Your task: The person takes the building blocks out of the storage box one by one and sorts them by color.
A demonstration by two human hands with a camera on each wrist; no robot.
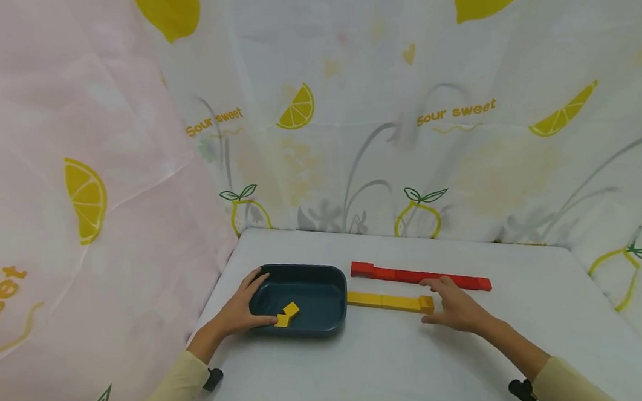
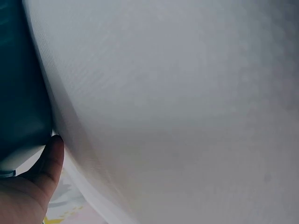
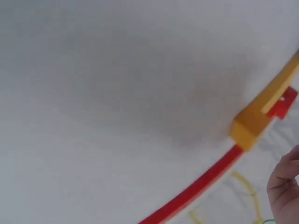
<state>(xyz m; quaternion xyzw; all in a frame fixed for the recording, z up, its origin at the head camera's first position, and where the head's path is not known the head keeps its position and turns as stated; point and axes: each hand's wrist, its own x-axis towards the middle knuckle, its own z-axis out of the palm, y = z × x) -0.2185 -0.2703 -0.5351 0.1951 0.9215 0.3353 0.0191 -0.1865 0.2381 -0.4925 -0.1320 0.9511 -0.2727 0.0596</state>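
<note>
My left hand [image 1: 238, 309] holds the left end of a dark blue rectangular tray [image 1: 319, 332], fingers at its back left corner and thumb over the front rim. In the left wrist view, the thumb [image 2: 51, 163] lies against the tray's outer wall [image 2: 23, 93]. Two yellow blocks [image 1: 291, 309] lie inside the tray near that thumb. My right hand [image 1: 457, 305] hovers with fingers spread just right of the raised end of a yellow row of blocks [image 1: 394, 302], holding nothing. Behind that row runs a longer red row of blocks [image 1: 412, 276], also with a raised left end.
Everything stands on a white table [image 1: 384, 367]. A lemon-printed cloth [image 1: 341, 163] hangs behind it, and a pinkish cloth [image 1: 137, 234] hangs along the left side. The yellow row's left end meets the tray's right side in the head view.
</note>
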